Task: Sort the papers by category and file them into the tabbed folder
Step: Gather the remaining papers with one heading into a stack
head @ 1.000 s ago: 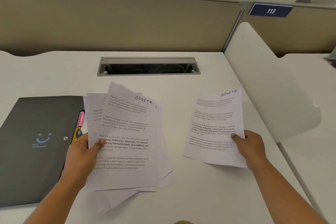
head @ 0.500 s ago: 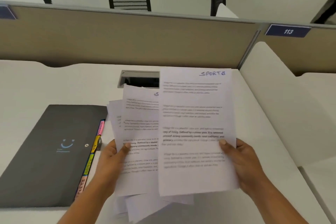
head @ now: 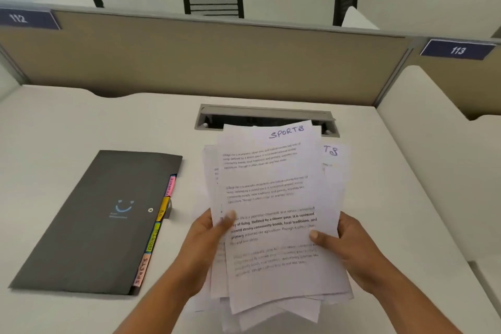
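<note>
Merged now: the loose sheet my right hand held apart a second ago is in with the paper stack, and both hands carry one bundle. View has tipped up too, so more of the partition shows than before.

Left hand grips the stack's left edge, thumb on the front face, other fingers behind the paper and out of sight. Right hand does the same on the right edge, thumb pressed on the top sheet. Both sets of fingers are closed on the stack, pinching it front to back.

Stack is held up and tilted toward me, sheets fanned and uneven. Can't tell if the lower corners touch the counter. Top sheet has SPORTS handwritten in blue at its head, with printed paragraphs below. A sheet behind pokes out on the right, showing only "TS".

Tabbed folder lies flat and closed on the counter, left of the stack, not touching it. Coloured tabs stick out along its right edge: pink, yellow, green, and a pink one nearest me reading SPORTS.

Cable slot sits behind the stack, partly covered by it. Plates 112 and 113 are on the partition.
</note>
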The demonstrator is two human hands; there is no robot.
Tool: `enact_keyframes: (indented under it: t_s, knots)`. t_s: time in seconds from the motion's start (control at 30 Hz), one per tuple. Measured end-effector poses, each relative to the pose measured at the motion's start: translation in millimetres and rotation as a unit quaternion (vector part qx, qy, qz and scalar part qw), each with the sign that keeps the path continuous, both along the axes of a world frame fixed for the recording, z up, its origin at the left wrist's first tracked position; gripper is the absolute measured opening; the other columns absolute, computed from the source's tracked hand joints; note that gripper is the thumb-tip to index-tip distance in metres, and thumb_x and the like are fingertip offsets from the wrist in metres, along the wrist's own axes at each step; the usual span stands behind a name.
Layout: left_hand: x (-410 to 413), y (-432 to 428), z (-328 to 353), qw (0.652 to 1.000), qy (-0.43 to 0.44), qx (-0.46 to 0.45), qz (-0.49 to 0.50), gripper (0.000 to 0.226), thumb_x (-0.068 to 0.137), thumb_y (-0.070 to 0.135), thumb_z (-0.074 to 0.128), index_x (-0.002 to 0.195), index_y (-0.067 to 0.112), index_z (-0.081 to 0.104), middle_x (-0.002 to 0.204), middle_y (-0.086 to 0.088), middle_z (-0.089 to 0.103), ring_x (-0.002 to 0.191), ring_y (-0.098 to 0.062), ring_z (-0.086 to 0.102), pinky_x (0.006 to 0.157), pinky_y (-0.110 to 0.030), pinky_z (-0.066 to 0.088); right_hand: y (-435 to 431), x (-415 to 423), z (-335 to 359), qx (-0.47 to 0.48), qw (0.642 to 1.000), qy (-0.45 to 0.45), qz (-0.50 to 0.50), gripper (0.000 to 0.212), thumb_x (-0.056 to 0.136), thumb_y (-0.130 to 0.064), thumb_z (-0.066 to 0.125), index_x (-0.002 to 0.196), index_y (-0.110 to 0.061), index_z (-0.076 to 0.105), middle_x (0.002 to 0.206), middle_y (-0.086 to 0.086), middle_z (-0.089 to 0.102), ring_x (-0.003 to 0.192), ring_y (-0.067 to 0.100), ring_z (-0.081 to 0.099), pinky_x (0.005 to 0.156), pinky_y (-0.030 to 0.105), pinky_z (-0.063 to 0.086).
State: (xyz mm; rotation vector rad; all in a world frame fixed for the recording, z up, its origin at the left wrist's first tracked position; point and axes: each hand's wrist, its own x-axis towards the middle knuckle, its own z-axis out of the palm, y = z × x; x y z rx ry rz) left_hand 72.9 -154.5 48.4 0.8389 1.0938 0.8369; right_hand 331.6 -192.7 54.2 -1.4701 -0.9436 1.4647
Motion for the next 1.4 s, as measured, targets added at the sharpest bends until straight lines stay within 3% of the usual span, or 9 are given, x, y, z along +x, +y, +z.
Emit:
enact_keyframes:
  t_s: [0.13,0.27,0.4,0.47,0.6,0.7,0.93,1.2,1.4]
  knots:
    - [6.3,6.1,14.4,0.996,-0.001,0.078,-0.033,0.029,0.09,0.012,0.062,0.119,0.015,0.066,0.113,-0.008,0.073,0.105,-0.029,0.069,0.088,-0.05,0.056,10.5,-6.5,14.8,0.056,0.997,-0.054,-0.023,0.024,0.085,-0.006,0.071,0.108,-0.01,0.073,0.104,0.007,0.076,0.097,0.027,0.073,0.091,0.055,0.055]
    - [21.3,14.3,36.4,0.979,0.01,0.203,0.0,0.029,0.085,0.013,0.072,0.107,0.032,0.074,0.11,0.0,0.074,0.102,-0.02,0.07,0.081,-0.037,0.059,23.9,-14.0,42.7,0.145,0.986,-0.045,-0.07,0.023,0.08,-0.011,0.073,0.104,-0.012,0.075,0.1,0.008,0.077,0.092,0.028,0.074,0.085,0.055,0.057]
    - [24.0,20.9,51.6,0.95,0.03,0.307,0.045,0.039,0.075,0.013,0.08,0.096,0.045,0.073,0.101,0.009,0.076,0.095,-0.015,0.072,0.072,-0.026,0.059,29.1,-12.6,68.2,0.277,0.957,-0.033,-0.08,0.039,0.073,-0.01,0.073,0.099,-0.04,0.075,0.104,-0.001,0.076,0.097,0.021,0.072,0.078,0.039,0.06]
    - [23.2,21.2,51.6,0.947,0.018,0.311,0.074,0.037,0.073,0.013,0.081,0.095,0.042,0.073,0.098,0.006,0.076,0.094,-0.018,0.073,0.072,-0.028,0.06,28.9,-10.8,69.0,0.31,0.948,-0.036,-0.066,0.041,0.076,-0.007,0.072,0.102,-0.038,0.074,0.106,0.0,0.075,0.1,0.021,0.071,0.079,0.034,0.059]
    - [27.7,15.6,45.0,0.953,0.039,0.293,0.067,0.025,0.073,0.018,0.081,0.095,0.028,0.073,0.093,0.002,0.076,0.089,-0.019,0.072,0.066,-0.024,0.058,26.0,-14.2,57.7,0.271,0.958,-0.063,-0.062,0.03,0.071,-0.015,0.074,0.101,-0.02,0.073,0.096,0.001,0.078,0.092,0.02,0.074,0.075,0.032,0.061]
    - [28.1,14.9,42.3,0.957,0.052,0.278,0.072,0.026,0.07,0.021,0.076,0.096,0.022,0.072,0.091,0.005,0.076,0.086,-0.017,0.073,0.065,-0.023,0.058,25.6,-14.9,50.3,0.258,0.963,-0.049,-0.061,0.032,0.072,-0.013,0.075,0.101,-0.025,0.073,0.1,0.003,0.077,0.094,0.023,0.073,0.073,0.031,0.06]
    - [27.0,20.7,43.2,0.95,0.09,0.291,0.066,0.045,0.081,0.014,0.073,0.081,0.058,0.071,0.087,0.024,0.073,0.088,-0.008,0.071,0.068,-0.02,0.059,25.2,-16.6,41.4,0.24,0.968,-0.03,-0.066,0.029,0.077,-0.013,0.078,0.098,-0.034,0.077,0.103,0.003,0.076,0.096,0.025,0.072,0.078,0.039,0.06]
    - [16.7,26.7,46.0,0.911,0.09,0.402,0.032,0.027,0.078,0.022,0.081,0.103,0.026,0.072,0.102,0.013,0.074,0.1,-0.015,0.069,0.079,-0.018,0.053,24.9,-10.2,50.5,0.276,0.959,-0.046,-0.055,0.027,0.074,-0.014,0.075,0.095,-0.031,0.078,0.102,0.001,0.076,0.099,0.021,0.07,0.076,0.027,0.055]
    - [26.7,23.5,39.4,0.928,0.098,0.357,0.037,0.048,0.082,0.006,0.071,0.087,0.053,0.074,0.087,0.025,0.073,0.086,0.0,0.07,0.073,-0.013,0.053,24.2,-18.9,42.9,0.26,0.96,-0.08,-0.061,0.038,0.073,-0.016,0.074,0.09,-0.05,0.073,0.095,-0.012,0.076,0.092,0.008,0.071,0.074,0.024,0.058]
